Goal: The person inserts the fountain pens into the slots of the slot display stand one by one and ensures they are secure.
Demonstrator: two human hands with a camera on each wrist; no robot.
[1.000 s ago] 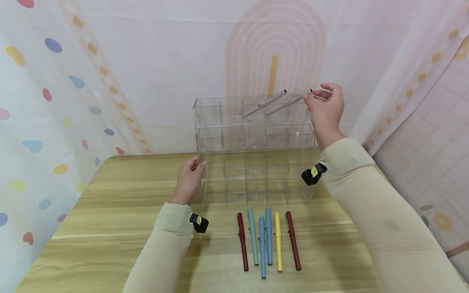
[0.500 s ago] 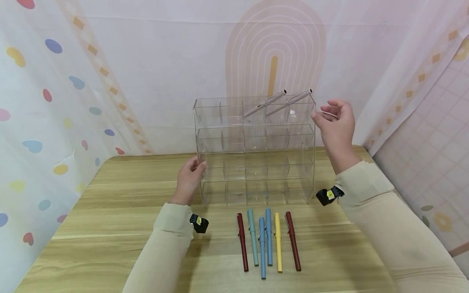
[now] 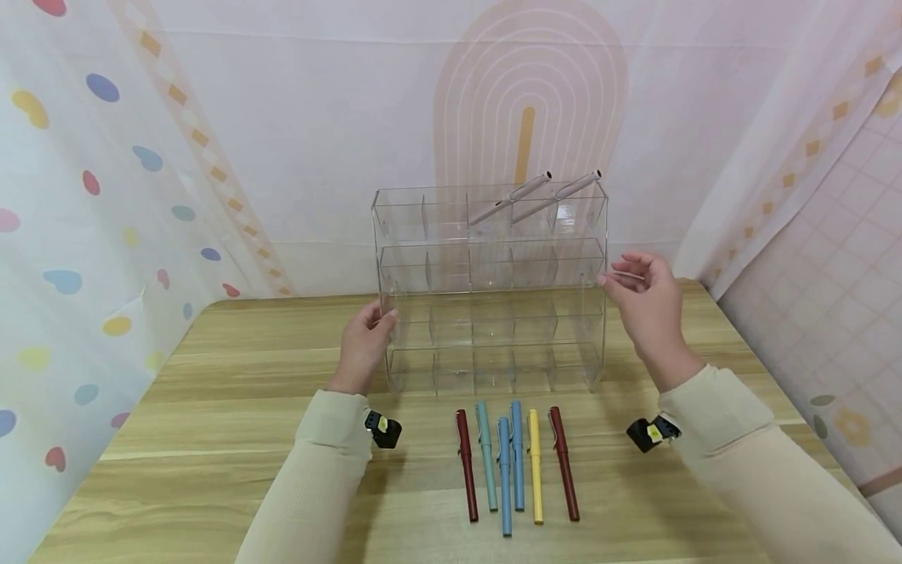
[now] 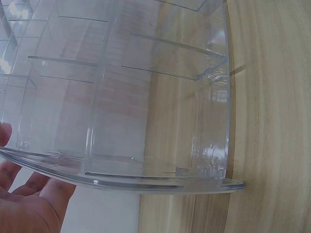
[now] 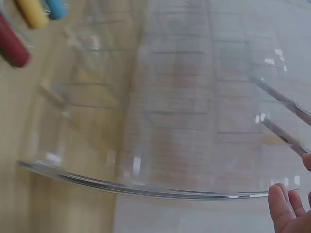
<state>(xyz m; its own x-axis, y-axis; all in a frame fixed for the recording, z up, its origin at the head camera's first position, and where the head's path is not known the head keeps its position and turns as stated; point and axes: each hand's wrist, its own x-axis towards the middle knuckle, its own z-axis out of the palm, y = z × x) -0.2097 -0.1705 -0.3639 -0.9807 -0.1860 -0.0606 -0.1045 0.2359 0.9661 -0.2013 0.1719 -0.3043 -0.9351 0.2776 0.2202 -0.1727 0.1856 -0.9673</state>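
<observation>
A transparent tiered pen rack (image 3: 493, 293) with divided compartments stands upright on the table. My left hand (image 3: 363, 345) grips its left side panel, thumb inside and fingers outside, as the left wrist view shows. Beside the right edge my right hand (image 3: 650, 313) hovers with fingers loosely bent, holding nothing; whether its thumb tip touches the panel I cannot tell. Two pale silvery pens, one left (image 3: 524, 190) and one right (image 3: 574, 188), lean rightward in separate top-tier compartments. In front lie two dark red pens (image 3: 467, 466), a teal pen (image 3: 486, 458), two blue pens (image 3: 504, 479) and a yellow pen (image 3: 535, 468).
The wood-grain table (image 3: 211, 407) extends on both sides of the rack. Behind it hangs a pale curtain (image 3: 317, 141) with an arch print. Patterned cloth walls close off the left and right sides.
My right hand has left the right silvery pen and come down along the rack's right side. The left hand and the pens on the table stay put.
</observation>
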